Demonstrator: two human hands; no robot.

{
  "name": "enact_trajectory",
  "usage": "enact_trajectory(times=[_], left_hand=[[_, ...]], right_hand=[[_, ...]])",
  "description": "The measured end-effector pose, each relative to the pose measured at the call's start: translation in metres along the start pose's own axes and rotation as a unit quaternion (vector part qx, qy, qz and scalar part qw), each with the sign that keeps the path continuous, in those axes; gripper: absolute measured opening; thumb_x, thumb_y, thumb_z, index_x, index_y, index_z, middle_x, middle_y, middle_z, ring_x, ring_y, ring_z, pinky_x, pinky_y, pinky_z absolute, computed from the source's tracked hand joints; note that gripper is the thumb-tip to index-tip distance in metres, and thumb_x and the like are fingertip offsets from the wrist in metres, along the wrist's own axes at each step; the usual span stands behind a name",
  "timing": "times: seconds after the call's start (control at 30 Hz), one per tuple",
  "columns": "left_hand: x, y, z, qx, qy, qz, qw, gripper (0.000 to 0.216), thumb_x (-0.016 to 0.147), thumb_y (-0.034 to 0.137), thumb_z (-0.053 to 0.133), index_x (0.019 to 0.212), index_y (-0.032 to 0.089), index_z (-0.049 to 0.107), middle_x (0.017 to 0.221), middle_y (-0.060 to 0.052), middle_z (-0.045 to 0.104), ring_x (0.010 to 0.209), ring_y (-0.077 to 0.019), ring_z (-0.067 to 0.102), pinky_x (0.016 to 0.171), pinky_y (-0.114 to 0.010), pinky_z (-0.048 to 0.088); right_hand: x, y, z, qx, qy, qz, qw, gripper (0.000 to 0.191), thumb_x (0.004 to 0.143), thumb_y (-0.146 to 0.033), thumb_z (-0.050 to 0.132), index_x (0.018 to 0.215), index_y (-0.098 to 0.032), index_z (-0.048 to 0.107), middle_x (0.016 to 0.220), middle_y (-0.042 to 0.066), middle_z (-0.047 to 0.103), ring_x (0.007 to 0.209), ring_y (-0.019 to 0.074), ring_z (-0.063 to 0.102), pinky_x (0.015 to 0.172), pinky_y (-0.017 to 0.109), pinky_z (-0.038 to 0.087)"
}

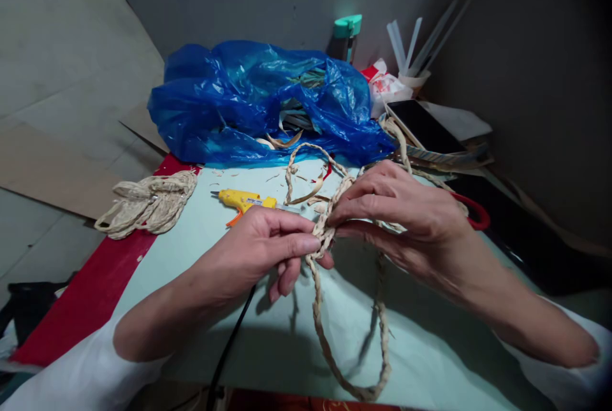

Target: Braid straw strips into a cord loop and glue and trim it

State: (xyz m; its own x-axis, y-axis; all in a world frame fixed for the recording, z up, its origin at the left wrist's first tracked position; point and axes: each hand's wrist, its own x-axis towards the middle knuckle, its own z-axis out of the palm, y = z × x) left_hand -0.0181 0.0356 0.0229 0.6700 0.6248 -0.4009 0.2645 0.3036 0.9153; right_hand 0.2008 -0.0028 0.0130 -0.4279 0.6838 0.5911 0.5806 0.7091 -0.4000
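Note:
Between my two hands is a braided cord [326, 342] of pale straw-like fibre, bunched into several strands where the fingers meet. My left hand [280, 248] pinches the lower part of that bunch between thumb and fingers. Just above and to the right, my right hand [399, 207] grips the same bunch with its fingertips. A long loop of the cord hangs below the hands towards the table's near edge, and another loop stands up behind them. Beyond my left hand lies a yellow glue gun [246, 199] with an orange trigger.
A bundle of braided cord [153, 202] lies at left. At the back sits a blue plastic bag [215, 102] with dry strips in it. On the right are a phone [425, 125], red scissor handles [475, 210] and glue sticks [406, 44] in a cup. A black cable [234, 338] runs down the front.

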Motion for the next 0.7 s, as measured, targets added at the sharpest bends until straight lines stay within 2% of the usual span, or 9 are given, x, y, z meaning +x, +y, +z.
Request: enact_trajectory(times=[0.13, 0.3, 0.4, 0.5, 0.6, 0.7], left_hand=[[0.0012, -0.0013, 0.0000, -0.011, -0.015, -0.008, 1.000, 0.022, 0.089, 0.027, 0.061, 0.084, 0.010, 0.073, 0.044, 0.003, 0.055, 0.034, -0.0041, 0.041, 0.040, -0.017, 0.034], [0.0018, -0.0020, 0.0003, -0.030, -0.030, -0.012, 0.999, 0.016, 0.087, 0.024, 0.062, 0.081, 0.011, 0.070, 0.058, -0.001, 0.067, 0.034, -0.0017, 0.039, 0.038, -0.016, 0.029], [0.0014, -0.0010, 0.0005, -0.034, -0.026, -0.008, 0.999, 0.017, 0.087, 0.023, 0.061, 0.078, 0.011, 0.069, 0.052, 0.001, 0.063, 0.033, -0.0013, 0.036, 0.038, -0.017, 0.025], [0.0011, -0.0010, 0.0003, -0.026, -0.019, -0.001, 0.999, 0.016, 0.086, 0.022, 0.062, 0.076, 0.011, 0.070, 0.041, 0.005, 0.051, 0.032, -0.0019, 0.032, 0.037, -0.017, 0.022], [0.0009, -0.0028, 0.0004, -0.025, -0.004, 0.007, 1.000, 0.018, 0.086, 0.024, 0.064, 0.076, 0.011, 0.071, 0.038, 0.005, 0.048, 0.033, -0.0033, 0.034, 0.038, -0.017, 0.025], [0.0006, -0.0050, 0.0011, -0.047, 0.004, 0.024, 0.999, 0.021, 0.089, 0.027, 0.062, 0.079, 0.011, 0.071, 0.046, 0.001, 0.058, 0.037, -0.0062, 0.046, 0.041, -0.018, 0.035]], right_hand=[[0.0004, 0.0043, -0.0012, 0.021, -0.017, 0.007, 1.000, 0.010, 0.090, -0.018, 0.067, 0.097, -0.020, 0.073, 0.091, 0.004, 0.068, 0.085, 0.0162, 0.056, 0.075, 0.030, 0.045], [-0.0003, 0.0084, -0.0032, 0.056, -0.032, 0.010, 0.998, 0.008, 0.090, -0.023, 0.067, 0.095, -0.020, 0.073, 0.089, 0.005, 0.069, 0.085, 0.0176, 0.058, 0.074, 0.032, 0.047], [-0.0001, 0.0075, -0.0033, 0.067, -0.032, 0.006, 0.997, 0.008, 0.090, -0.021, 0.068, 0.095, -0.019, 0.073, 0.088, 0.005, 0.069, 0.084, 0.0171, 0.059, 0.074, 0.032, 0.047], [0.0011, 0.0050, -0.0033, 0.056, -0.023, -0.003, 0.998, 0.007, 0.089, -0.018, 0.068, 0.094, -0.018, 0.073, 0.087, 0.005, 0.068, 0.083, 0.0172, 0.059, 0.074, 0.032, 0.047], [0.0025, 0.0027, -0.0035, 0.025, -0.015, -0.015, 0.999, 0.008, 0.089, -0.016, 0.067, 0.095, -0.016, 0.072, 0.087, 0.007, 0.068, 0.082, 0.0183, 0.058, 0.074, 0.034, 0.045], [0.0031, 0.0004, -0.0038, 0.006, -0.004, -0.023, 1.000, 0.009, 0.089, -0.015, 0.066, 0.096, -0.014, 0.071, 0.085, 0.007, 0.068, 0.080, 0.0186, 0.057, 0.072, 0.035, 0.044]])
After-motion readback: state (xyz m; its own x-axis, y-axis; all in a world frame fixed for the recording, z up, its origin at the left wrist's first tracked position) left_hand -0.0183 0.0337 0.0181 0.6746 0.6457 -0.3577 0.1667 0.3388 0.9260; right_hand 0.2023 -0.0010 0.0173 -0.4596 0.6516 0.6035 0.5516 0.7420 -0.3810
